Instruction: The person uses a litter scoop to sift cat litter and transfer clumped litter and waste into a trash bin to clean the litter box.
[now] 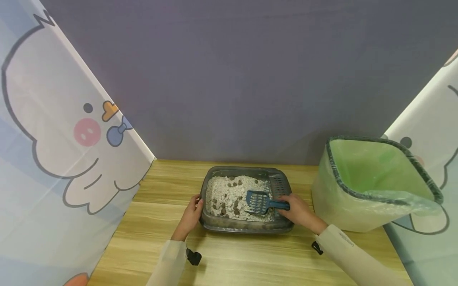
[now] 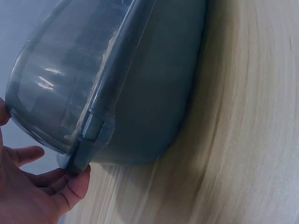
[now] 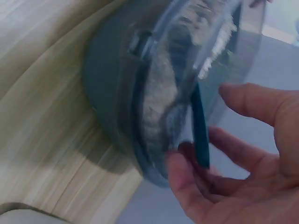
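Observation:
A dark grey litter box (image 1: 247,228) stands on the table, holding pale litter (image 1: 220,186) with several brown clumps (image 1: 236,211). My left hand (image 1: 191,216) grips its left edge; in the left wrist view, the fingers curl against the clipped rim and the thumb meets the clear wall. A blue slotted litter scoop (image 1: 258,202) lies over the litter, its handle pointing right across the box's side. Around that handle (image 3: 200,130) sits my right hand (image 1: 298,210), fingers loosely spread to either side. The thumb stands off from the handle in the right wrist view.
To the right stands a large bin (image 1: 343,210) with a dark rim and a translucent green liner (image 1: 372,163). A grey backdrop (image 1: 229,87) rises behind the wooden table (image 1: 243,262), with cartoon-printed sheets (image 1: 53,99) at both sides.

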Tool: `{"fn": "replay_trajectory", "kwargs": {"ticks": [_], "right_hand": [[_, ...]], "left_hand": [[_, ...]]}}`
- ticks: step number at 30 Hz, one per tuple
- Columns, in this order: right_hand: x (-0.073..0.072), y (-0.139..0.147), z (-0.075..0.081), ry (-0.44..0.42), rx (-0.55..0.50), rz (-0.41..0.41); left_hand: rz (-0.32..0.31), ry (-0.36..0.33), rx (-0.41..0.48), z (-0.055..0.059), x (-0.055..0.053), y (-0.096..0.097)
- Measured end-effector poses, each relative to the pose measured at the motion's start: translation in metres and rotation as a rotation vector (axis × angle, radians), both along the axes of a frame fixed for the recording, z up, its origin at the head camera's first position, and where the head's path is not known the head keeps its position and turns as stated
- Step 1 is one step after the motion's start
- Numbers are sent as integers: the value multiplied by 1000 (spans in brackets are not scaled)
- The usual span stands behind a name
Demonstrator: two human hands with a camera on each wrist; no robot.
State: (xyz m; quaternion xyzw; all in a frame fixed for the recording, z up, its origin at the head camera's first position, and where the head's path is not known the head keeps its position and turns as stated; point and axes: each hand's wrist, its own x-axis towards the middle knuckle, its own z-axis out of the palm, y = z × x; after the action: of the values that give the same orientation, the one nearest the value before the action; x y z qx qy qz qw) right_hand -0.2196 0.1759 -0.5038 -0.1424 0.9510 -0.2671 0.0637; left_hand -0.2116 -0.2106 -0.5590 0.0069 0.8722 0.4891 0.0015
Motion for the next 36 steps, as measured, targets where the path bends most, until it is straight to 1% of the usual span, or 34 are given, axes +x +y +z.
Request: {"fn": "replay_trajectory", "kwargs": {"ticks": [4, 7, 8, 11, 13, 15, 17, 18, 21, 22, 24, 25, 27, 29, 31, 33, 34, 36], "right_hand": [[13, 14, 5, 12, -156, -47], [26, 29, 5, 78, -289, -79], [30, 34, 4, 105, -315, -92], [44, 50, -3, 199, -352, -149], [52, 62, -8, 233, -357, -189], [61, 73, -15, 240, -366, -234], [69, 84, -23, 201, -392, -263], [74, 89, -26, 167, -406, -281], [88, 107, -34, 11, -438, -363], [92, 115, -36, -49, -449, -403], [98, 133, -37, -164, -442, -511], [100, 143, -38, -204, -432, -578], [101, 166, -39, -248, -425, -706], [102, 189, -39, -256, -417, -821], [100, 209, -40, -222, -433, -900], [97, 226, -42, -170, -435, -920], [95, 232, -43, -139, -436, -914], [88, 242, -45, -81, -430, -877]], "left_hand": [[9, 3, 2, 0, 1, 0], [16, -2, 6, 0, 2, 0], [16, -4, 6, 0, 2, 0], [12, -13, -2, 0, 2, -2], [15, -22, -10, 0, 2, -4], [18, -35, -19, 0, 3, -6], [26, -49, -22, 1, 3, -7], [28, -51, -22, 1, 3, -7], [26, -53, -28, 1, 3, -7], [29, -51, -27, 1, 3, -7], [31, -40, -31, 1, 3, -7], [34, -35, -32, 2, 3, -7], [37, -23, -35, 2, 3, -7], [43, -18, -38, 3, 3, -7], [47, -20, -38, 3, 2, -8], [61, -35, -35, 3, 2, -8], [70, -43, -35, 2, 1, -8], [86, -54, -46, 3, 0, -9]]}}
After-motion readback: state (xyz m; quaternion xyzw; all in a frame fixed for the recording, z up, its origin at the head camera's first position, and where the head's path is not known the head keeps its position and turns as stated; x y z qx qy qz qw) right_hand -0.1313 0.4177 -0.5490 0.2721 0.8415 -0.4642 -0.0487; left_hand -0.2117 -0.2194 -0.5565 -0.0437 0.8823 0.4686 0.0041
